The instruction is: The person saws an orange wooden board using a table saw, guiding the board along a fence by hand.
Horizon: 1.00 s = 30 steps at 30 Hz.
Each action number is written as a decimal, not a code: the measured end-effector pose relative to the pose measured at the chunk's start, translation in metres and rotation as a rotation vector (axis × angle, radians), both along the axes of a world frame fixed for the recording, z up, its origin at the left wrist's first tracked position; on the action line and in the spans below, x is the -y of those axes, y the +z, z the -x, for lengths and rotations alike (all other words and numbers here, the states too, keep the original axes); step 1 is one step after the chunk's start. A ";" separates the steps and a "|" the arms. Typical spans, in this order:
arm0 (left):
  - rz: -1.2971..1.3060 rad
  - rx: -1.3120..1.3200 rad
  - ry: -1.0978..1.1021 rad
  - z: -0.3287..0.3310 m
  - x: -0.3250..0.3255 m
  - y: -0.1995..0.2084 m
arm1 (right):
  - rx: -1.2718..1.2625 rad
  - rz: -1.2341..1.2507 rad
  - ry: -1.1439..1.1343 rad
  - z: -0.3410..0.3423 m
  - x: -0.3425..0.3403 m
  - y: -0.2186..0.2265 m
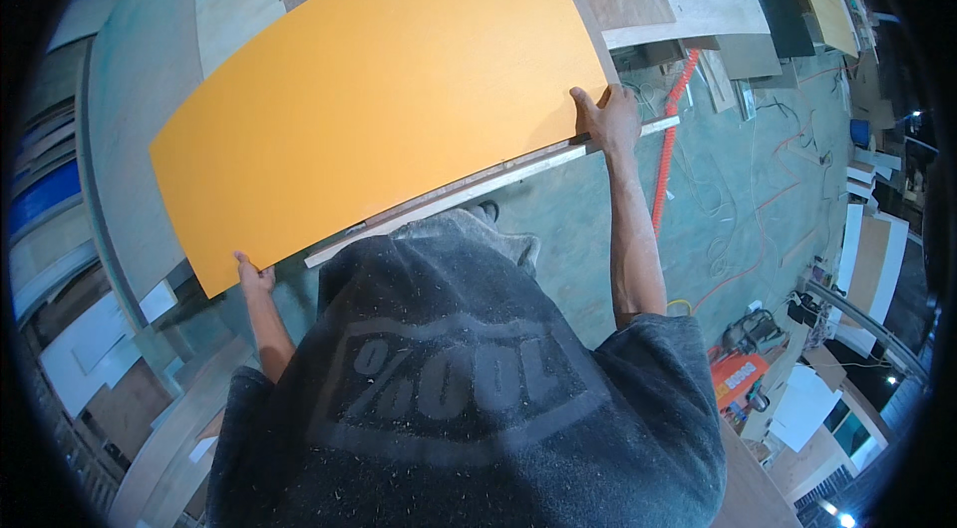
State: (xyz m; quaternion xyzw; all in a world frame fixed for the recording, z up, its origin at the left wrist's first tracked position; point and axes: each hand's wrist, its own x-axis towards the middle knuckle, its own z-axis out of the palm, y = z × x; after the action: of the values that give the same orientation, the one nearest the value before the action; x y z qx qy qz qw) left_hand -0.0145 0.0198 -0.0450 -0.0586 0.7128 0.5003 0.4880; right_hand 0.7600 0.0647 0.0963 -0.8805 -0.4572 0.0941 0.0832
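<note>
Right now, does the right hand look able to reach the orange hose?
Possibly, if it lets go: the right hand grips the yellow board. The orange hose shows mostly uncovered to the hand's right; depth is unclear.

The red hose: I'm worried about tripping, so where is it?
The red hose is right of centre in the head view, just right of the right hand, passing the end of the pale wooden strip.

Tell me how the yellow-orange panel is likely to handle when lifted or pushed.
The yellow-orange panel is probably stiff: its face shows no ripples or creases. Its broad shape may make it awkward to lift; the left hand and right hand hold it well apart. Being flat and smooth-looking, it would likely slide rather than roll.
</note>
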 end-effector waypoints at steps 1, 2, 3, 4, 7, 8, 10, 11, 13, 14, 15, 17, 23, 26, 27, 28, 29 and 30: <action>0.001 -0.004 -0.021 0.002 0.002 0.001 | 0.012 -0.019 0.001 -0.003 0.001 -0.003; 0.003 -0.007 -0.042 0.003 0.006 0.002 | 0.015 -0.011 0.006 -0.004 0.002 -0.006; 0.001 -0.009 -0.055 0.006 0.012 0.001 | 0.019 -0.006 0.018 -0.005 0.000 -0.007; 0.004 -0.008 -0.058 0.010 0.016 0.001 | 0.023 -0.001 0.032 -0.005 -0.001 -0.008; 0.003 -0.010 -0.039 0.005 0.018 0.007 | 0.000 0.029 0.019 -0.009 0.002 -0.006; 0.003 -0.011 -0.018 -0.012 0.018 0.009 | 0.018 0.035 0.009 -0.011 0.005 -0.005; 0.005 -0.009 0.006 -0.014 0.021 0.014 | 0.033 0.046 0.000 -0.010 0.007 -0.002; 0.006 0.007 0.002 -0.013 0.019 0.018 | 0.043 0.040 0.009 -0.010 0.007 -0.003; 0.014 0.017 -0.002 -0.009 0.017 0.024 | 0.064 0.026 0.023 -0.010 0.004 -0.004; 0.023 0.012 -0.002 -0.006 0.015 0.027 | 0.048 0.057 0.023 -0.010 0.005 -0.003; 0.030 0.005 -0.001 -0.002 0.016 0.029 | 0.030 0.087 0.024 -0.007 0.004 0.001; 0.008 -0.001 -0.018 0.004 0.020 0.033 | 0.016 0.093 0.034 -0.004 0.000 0.004; -0.003 0.029 -0.080 -0.012 0.019 0.034 | 0.018 0.129 0.011 -0.018 0.004 0.007; -0.055 0.076 -0.133 0.042 0.041 0.030 | -0.018 0.126 0.025 0.000 -0.006 0.001; -0.079 0.100 -0.157 0.053 0.045 0.032 | -0.021 0.126 0.035 0.006 -0.007 0.001; -0.063 0.081 -0.110 0.038 0.042 0.030 | 0.005 0.127 0.032 0.005 -0.005 0.007; -0.051 0.082 -0.081 0.002 0.027 0.029 | 0.031 0.164 0.005 -0.003 0.001 0.017; -0.044 0.070 -0.048 -0.022 0.011 0.033 | 0.041 0.194 -0.017 -0.009 0.006 0.024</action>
State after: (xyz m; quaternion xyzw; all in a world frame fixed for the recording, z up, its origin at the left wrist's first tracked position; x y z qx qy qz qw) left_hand 0.0079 0.0084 -0.0120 -0.0480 0.6852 0.5017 0.5258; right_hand 0.7694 0.0584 0.1199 -0.8900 -0.4399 0.1190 -0.0109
